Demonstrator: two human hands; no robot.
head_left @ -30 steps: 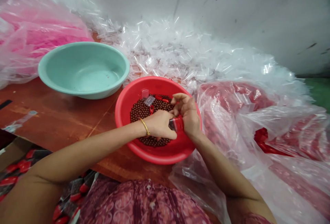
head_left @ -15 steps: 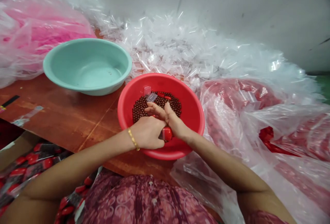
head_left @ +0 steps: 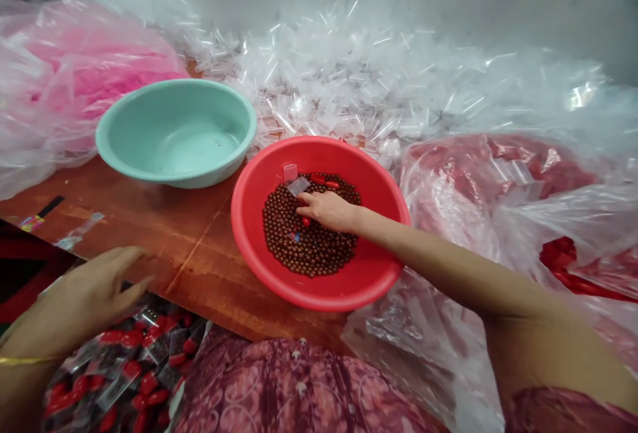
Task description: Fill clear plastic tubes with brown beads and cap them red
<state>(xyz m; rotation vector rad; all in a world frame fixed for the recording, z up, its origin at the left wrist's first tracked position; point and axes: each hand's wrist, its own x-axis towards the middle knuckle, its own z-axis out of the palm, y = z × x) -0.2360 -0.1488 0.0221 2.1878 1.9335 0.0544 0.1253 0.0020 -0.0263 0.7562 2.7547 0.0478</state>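
Note:
In the red basin (head_left: 249,234), my right hand (head_left: 329,210) is low over a bed of small brown balls (head_left: 319,254), with its fingers stretched out and apart. Its fingertips are close to a clear flat plastic case (head_left: 299,186); I cannot tell if they touch. A small red piece (head_left: 306,221) shows just below the fingers. At the lower left, my left hand (head_left: 94,287), blurred by motion, is over a box of red-capped clear containers (head_left: 132,370). Its thumb and fingers are spread, with nothing seen between them.
A mint-green basin (head_left: 174,134) stands left of the red one on the brown table (head_left: 209,240). Clear plastic pieces (head_left: 349,81) are heaped along the wall. Bags of pink pieces (head_left: 109,68) and red pieces (head_left: 478,174) lie at the sides.
My hands were together over the red basin around a red-capped container. The left hand has moved down left over the box, without it. The right hand has stretched out over the balls.

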